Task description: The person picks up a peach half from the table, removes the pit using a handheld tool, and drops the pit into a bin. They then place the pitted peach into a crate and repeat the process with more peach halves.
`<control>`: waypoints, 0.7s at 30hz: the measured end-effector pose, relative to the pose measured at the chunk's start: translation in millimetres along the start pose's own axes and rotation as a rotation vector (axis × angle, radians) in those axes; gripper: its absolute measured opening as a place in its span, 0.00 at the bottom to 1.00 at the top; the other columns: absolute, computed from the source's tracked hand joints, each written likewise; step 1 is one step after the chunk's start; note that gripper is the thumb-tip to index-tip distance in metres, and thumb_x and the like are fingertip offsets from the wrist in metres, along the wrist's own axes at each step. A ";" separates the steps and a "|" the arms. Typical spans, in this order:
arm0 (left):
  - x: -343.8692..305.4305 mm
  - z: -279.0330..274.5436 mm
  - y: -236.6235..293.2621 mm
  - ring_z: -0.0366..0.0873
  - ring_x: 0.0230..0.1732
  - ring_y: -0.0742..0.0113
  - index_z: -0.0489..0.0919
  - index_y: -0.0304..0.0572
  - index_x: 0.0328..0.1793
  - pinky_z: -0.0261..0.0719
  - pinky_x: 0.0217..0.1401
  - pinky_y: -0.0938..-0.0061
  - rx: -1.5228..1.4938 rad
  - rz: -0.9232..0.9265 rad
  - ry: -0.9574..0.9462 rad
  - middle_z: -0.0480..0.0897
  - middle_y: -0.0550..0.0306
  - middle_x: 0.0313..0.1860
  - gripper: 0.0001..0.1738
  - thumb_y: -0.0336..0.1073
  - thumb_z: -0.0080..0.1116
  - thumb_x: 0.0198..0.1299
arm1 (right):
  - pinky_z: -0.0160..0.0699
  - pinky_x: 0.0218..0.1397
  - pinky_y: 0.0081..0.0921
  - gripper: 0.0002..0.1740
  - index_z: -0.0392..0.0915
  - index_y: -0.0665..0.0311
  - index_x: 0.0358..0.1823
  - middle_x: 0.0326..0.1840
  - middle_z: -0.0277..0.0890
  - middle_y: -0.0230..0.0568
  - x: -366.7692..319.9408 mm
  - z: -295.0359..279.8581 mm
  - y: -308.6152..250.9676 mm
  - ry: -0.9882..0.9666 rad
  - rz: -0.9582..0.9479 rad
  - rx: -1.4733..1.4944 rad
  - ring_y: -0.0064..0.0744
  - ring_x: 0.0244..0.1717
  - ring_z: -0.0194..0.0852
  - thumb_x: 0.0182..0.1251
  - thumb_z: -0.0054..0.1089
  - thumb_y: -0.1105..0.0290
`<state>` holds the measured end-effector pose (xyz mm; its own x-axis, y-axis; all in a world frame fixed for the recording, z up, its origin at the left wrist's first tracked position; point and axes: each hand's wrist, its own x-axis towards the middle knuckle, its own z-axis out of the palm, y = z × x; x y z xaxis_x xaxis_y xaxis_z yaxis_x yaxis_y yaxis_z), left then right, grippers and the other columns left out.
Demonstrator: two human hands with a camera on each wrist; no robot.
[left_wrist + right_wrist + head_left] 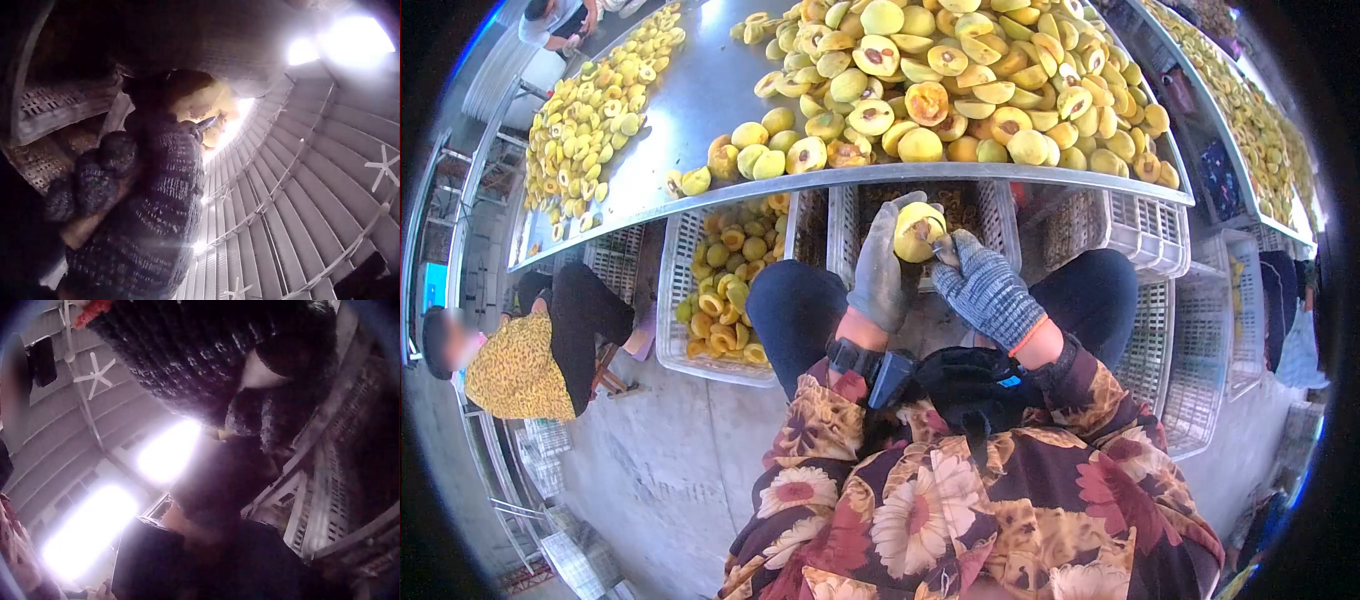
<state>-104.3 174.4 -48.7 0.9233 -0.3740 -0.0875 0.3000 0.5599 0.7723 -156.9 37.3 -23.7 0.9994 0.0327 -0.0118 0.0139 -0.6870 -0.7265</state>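
Observation:
A yellow-green fruit (919, 232) is held above the lap, its cut side showing a brown centre. The left hand (882, 262), in a grey glove, grips the fruit from the left. In a blue-grey knitted glove, the right hand (990, 290) pinches a small metal tool (945, 250), its tip at the fruit's cut face. The left wrist view shows the knitted right hand (144, 200), the tool's metal tip (206, 124) and the fruit (203, 103) in glare. The right wrist view is dark; the knitted glove (206, 356) fills its top.
A metal table (710, 90) bears heaps of cut fruit (920, 100) ahead. A white crate (675, 290) of fruit halves stands left of the knees, another crate (1008, 215) under the table edge. Stacked crates (1145, 235) stand right. A seated person (525, 360) is at far left.

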 end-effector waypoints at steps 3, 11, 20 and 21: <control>1.3 -2.7 -4.0 0.76 0.51 0.63 0.70 0.37 0.61 0.74 0.59 0.69 0.009 0.035 0.019 0.78 0.50 0.50 0.25 0.51 0.39 0.73 | 0.76 0.40 0.49 0.17 0.70 0.66 0.45 0.32 0.77 0.60 3.4 4.2 3.5 -0.012 -0.014 -0.028 0.61 0.38 0.77 0.63 0.56 0.61; -0.2 -2.2 -11.3 0.77 0.49 0.65 0.74 0.36 0.55 0.75 0.56 0.71 0.138 0.168 0.109 0.79 0.50 0.47 0.21 0.43 0.38 0.69 | 0.76 0.40 0.49 0.20 0.70 0.67 0.46 0.33 0.76 0.63 5.4 13.4 2.8 -0.027 -0.038 0.062 0.63 0.39 0.77 0.61 0.58 0.59; 3.5 -3.4 -4.9 0.81 0.36 0.62 0.77 0.31 0.48 0.80 0.43 0.71 0.114 0.041 0.200 0.83 0.46 0.36 0.32 0.56 0.32 0.73 | 0.76 0.41 0.50 0.21 0.70 0.70 0.44 0.33 0.75 0.63 -1.8 5.6 -8.7 -0.170 0.034 -0.003 0.63 0.41 0.75 0.60 0.59 0.59; 3.5 -3.1 -4.3 0.81 0.37 0.62 0.76 0.30 0.48 0.80 0.44 0.71 0.117 0.034 0.185 0.83 0.46 0.36 0.34 0.57 0.32 0.73 | 0.76 0.40 0.48 0.20 0.70 0.70 0.44 0.32 0.76 0.62 -2.1 7.7 -5.9 -0.168 0.007 0.043 0.61 0.40 0.76 0.61 0.59 0.59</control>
<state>-101.6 173.0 -54.2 0.9640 -0.2082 -0.1655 0.2477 0.4765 0.8435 -159.3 46.9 -24.7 0.9801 0.1513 -0.1284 0.0025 -0.6564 -0.7544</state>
